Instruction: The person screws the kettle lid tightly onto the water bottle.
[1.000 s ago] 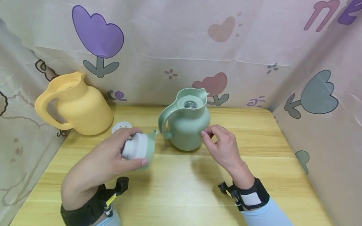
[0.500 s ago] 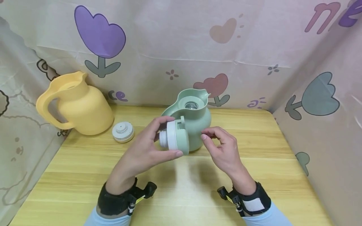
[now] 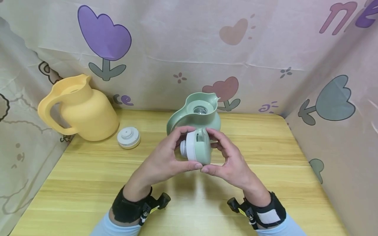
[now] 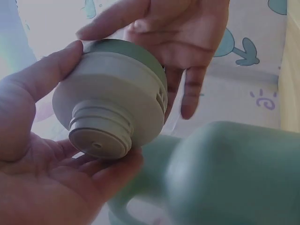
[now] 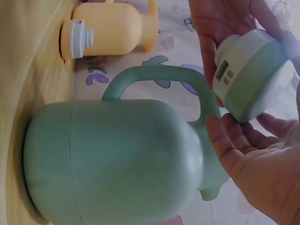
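Note:
Between both hands, in front of the green jug (image 3: 214, 123), a green-and-white jug lid (image 3: 198, 147) is held on its side. My left hand (image 3: 163, 160) grips its white collar, thumb below and fingers above. From the other side, my right hand (image 3: 231, 160) holds the green cap between thumb and fingers. The lid's threaded plug (image 4: 101, 133) points left, toward the left palm. A dark slot (image 5: 222, 70) and small openings show on its side in the right wrist view. The jug stands upright with its neck uncovered, handle to the left.
A yellow jug (image 3: 91, 114) stands at the back left of the wooden table (image 3: 88, 196). Beside it lies a second lid (image 3: 128, 137), white plug upward, with an orange edge in the right wrist view. A printed curtain (image 3: 165, 39) hangs behind.
My left hand has carried the lid rightward from near the second lid to in front of the green jug. My right hand, earlier beside the jug holding nothing, now holds the lid's cap.

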`<action>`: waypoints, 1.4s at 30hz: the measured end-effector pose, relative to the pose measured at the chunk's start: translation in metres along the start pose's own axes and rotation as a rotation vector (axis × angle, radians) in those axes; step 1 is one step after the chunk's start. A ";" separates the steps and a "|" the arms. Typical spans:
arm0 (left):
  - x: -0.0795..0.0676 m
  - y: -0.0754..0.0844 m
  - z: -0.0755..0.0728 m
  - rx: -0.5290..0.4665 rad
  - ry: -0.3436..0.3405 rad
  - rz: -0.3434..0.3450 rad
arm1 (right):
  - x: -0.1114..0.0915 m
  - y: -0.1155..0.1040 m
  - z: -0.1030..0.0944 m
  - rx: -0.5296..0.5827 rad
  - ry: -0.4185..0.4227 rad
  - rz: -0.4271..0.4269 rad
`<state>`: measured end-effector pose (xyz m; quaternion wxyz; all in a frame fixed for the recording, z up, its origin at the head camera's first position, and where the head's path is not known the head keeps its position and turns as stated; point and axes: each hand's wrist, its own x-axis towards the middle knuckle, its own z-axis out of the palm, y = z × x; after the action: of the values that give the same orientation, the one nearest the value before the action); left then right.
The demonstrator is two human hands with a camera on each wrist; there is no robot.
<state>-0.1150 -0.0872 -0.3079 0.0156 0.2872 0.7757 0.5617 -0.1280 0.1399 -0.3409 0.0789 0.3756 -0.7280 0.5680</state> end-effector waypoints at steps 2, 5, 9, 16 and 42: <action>0.000 0.001 0.001 0.026 -0.001 0.019 | 0.001 0.000 0.002 0.022 0.021 -0.025; -0.001 0.003 -0.002 0.061 0.049 0.071 | 0.003 -0.001 0.003 0.075 0.076 -0.092; -0.001 -0.003 -0.013 0.059 0.335 0.176 | 0.007 -0.001 -0.001 0.113 0.173 -0.153; 0.016 -0.051 -0.028 0.073 0.464 -0.135 | 0.024 0.002 -0.024 0.035 0.299 -0.151; 0.026 -0.074 -0.022 0.001 0.248 -0.236 | 0.146 -0.005 -0.070 -0.692 -0.352 0.128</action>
<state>-0.1758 -0.1090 -0.3576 -0.0143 0.1226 0.8004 0.5866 -0.2496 0.1343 -0.2338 0.0393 0.3723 -0.9008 0.2199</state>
